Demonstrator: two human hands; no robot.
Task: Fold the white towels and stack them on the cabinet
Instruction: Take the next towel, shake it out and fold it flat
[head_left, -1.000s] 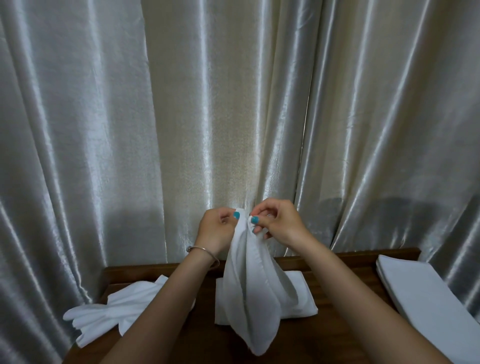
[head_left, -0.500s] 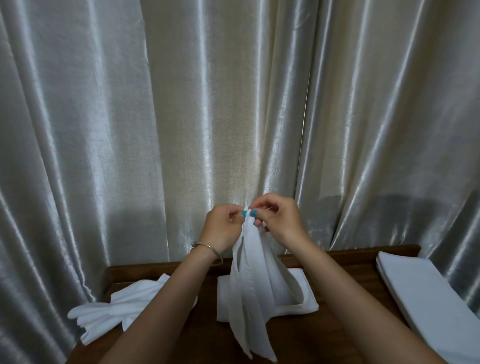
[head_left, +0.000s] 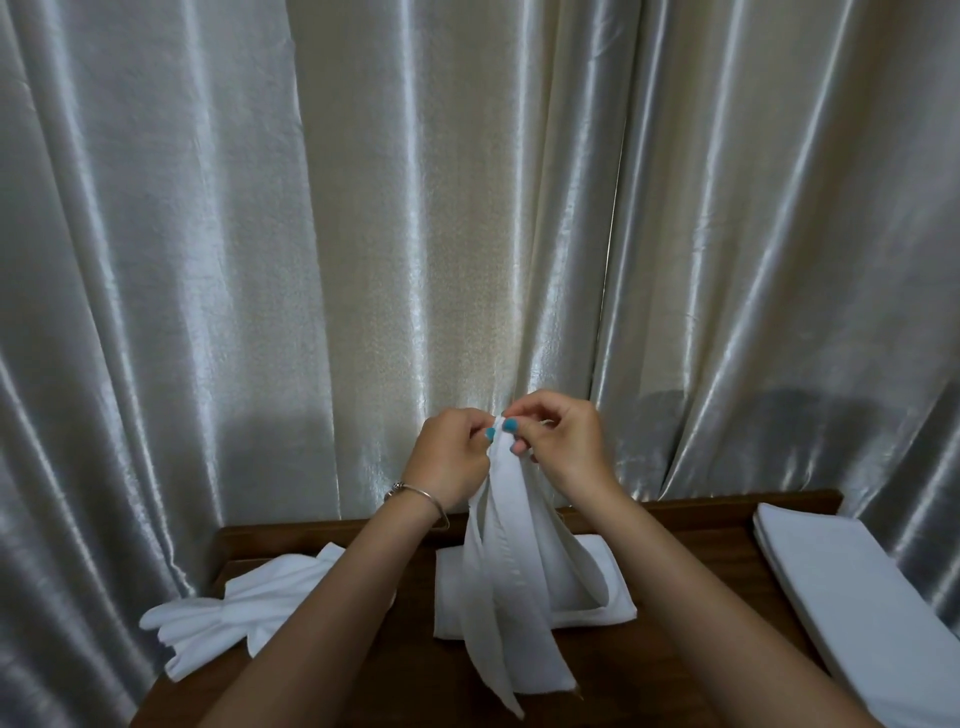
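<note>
Far left on my wooden cabinet lies a crumpled white towel. My left hand and right hand meet above the cabinet, thumbs and fingertips pinching the top edge of 1 hanging towel, its folds drooping over a folded towel lying flat. At the right sits a folded white stack, before silvery curtains.

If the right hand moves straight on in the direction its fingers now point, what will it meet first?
The right hand points its fingers toward the left hand. It already pinches the hanging towel at the top, so beyond that cloth it would probably meet the left hand's fingertips first; they look almost touching.
</note>
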